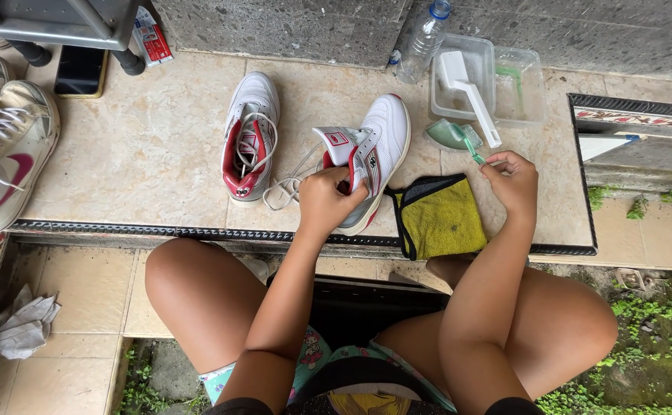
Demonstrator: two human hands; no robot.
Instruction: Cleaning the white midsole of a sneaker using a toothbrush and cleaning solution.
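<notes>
Hands first: the left hand (pixel 328 201) is clenching around the red collar and tongue of a white sneaker (pixel 372 157), pinching the opening near the step's front edge. That shoe is lying on the tiled step (pixel 151 146), its long axis running from the heel at the front edge up and slightly rightward to the toe, and its loosened lace (pixel 286 184) is trailing off to the left.

Working from the left edge of the step: a cream sneaker with white laces (pixel 1 154) is sitting at the far left, with a dark phone (pixel 80 71) beyond it near the back edge. Nearer the middle, the matching white sneaker (pixel 250 134) is standing just beside the held one, toe pointing to the back wall. Right of the held shoe, a yellow cloth with black trim (pixel 437 217) is lying at the front edge, between the two hands.

The right hand (pixel 514 183) is gripping the handle of a green toothbrush (pixel 472 150), whose head is pointing up and left toward a small green dish (pixel 449 134). So the brush is lying to the right of the held shoe, with the cloth in between, and the left hand is much the nearer to the shoe. Behind, a clear tub holding a white brush (pixel 467 84), a second clear tub (pixel 522 92) and a plastic bottle (pixel 422 40) are standing by the back wall.
</notes>
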